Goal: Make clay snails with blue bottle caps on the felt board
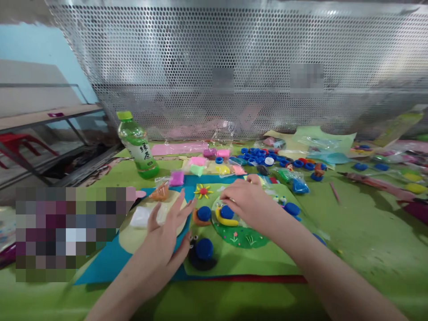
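A green paper picture (281, 263) lies before me, with a yellow clay snail (229, 222) whose shell is a blue bottle cap. Over this snail's upper side, my right hand (247, 200) has its fingertips pinched together; whatever is between them is hidden or too small to name. My left hand (167, 229) is spread open above the cream paper oval (129, 236) and the picture's left edge. Close to its thumb sits a black clay snail (203, 256). An orange clay snail (202, 216) and a yellow clay sun (203, 191) are between the hands.
A green tea bottle (138, 145) stands at the back left. Bags of coloured clay (222, 169) and many blue bottle caps (257, 156) lie behind the picture. A pink stick (335, 192) rests to the right. A perforated metal panel (187, 67) rises behind the table.
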`<state>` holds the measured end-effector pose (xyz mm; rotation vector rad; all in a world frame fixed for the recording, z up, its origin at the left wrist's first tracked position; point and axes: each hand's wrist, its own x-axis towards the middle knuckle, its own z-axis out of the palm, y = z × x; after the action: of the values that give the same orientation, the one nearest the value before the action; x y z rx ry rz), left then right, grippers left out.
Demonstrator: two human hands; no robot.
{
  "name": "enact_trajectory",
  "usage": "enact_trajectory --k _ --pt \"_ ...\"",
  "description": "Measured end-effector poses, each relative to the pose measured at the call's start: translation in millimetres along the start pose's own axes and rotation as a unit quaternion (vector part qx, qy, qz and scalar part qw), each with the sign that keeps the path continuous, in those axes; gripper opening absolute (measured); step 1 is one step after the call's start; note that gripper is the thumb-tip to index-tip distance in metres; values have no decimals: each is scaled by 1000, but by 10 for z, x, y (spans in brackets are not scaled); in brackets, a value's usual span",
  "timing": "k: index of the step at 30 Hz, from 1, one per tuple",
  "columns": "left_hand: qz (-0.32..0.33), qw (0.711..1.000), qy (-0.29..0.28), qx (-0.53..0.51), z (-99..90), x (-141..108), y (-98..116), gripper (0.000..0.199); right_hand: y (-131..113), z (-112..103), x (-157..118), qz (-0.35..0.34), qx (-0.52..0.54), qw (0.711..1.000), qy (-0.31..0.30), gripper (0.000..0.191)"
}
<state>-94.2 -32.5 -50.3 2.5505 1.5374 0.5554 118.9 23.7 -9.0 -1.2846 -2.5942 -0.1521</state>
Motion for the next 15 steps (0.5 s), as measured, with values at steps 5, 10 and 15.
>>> enact_trajectory --k 5,10,15 --pt "4 1000 -28 1 63 132 59 62 134 -122 -29 90 84 990 71 17" --pt "1 999 -34 32 134 141 55 62 207 -261 -41 135 58 989 26 22" --pt "-30 999 -16 16 106 178 -22 67 62 -154 -14 42 47 997 -37 21"
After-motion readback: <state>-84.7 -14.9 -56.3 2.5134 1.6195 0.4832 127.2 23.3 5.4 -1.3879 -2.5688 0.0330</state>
